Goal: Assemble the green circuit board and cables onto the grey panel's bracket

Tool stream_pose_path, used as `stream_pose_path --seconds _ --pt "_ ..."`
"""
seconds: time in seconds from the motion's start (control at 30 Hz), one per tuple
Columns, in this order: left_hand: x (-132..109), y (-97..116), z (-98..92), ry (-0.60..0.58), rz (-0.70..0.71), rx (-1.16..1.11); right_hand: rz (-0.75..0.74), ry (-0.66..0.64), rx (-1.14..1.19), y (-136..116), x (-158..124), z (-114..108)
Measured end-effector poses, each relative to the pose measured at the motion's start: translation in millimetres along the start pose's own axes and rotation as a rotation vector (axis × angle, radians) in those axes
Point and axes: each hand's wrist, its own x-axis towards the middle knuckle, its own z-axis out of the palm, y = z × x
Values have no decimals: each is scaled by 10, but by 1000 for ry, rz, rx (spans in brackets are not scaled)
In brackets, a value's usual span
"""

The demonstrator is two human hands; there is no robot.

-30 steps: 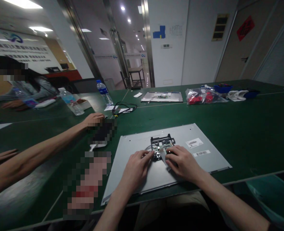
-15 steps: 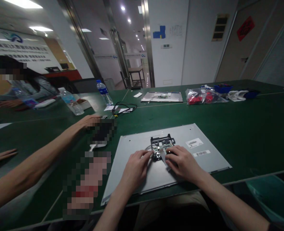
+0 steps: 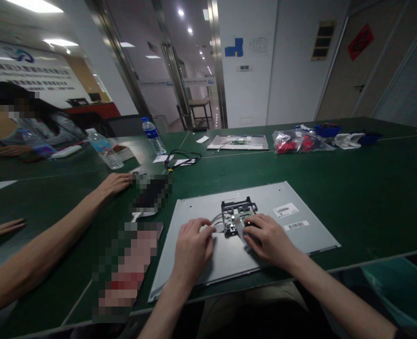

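A flat grey metal display panel (image 3: 201,212) lies back side up in front of me. At its middle sits a black plastic bracket (image 3: 247,203) with a small circuit board (image 3: 233,221). My left hand (image 3: 194,242) is left of the board, its fingers curled together at the thin cables (image 3: 218,229) running to the board's left side. Just right of the board, my right hand (image 3: 268,238) has its fingers closed on a grey ribbon cable (image 3: 241,230). The right fingertips are partly hidden behind the hand.
Another person's arm (image 3: 63,226) reaches in from the left, that hand near a pixelated dark object (image 3: 151,193). Water bottles (image 3: 104,148), a black cable (image 3: 187,157), a second panel (image 3: 238,142) and a bag with red items (image 3: 296,141) stand farther back on the green table (image 3: 353,188).
My left hand has drawn back leftward from the board, showing more of the cables. My right hand has stayed in place. The other person's hand has moved left.
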Motion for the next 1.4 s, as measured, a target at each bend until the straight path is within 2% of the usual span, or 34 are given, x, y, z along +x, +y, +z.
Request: stream_pose_path --seconds 0.53,1.4 --pt "7 10 32 -77 -1 119 14 -12 6 13 -4 17" --pt "-1 0 43 -61 36 51 6 -13 5 -3 2 1"
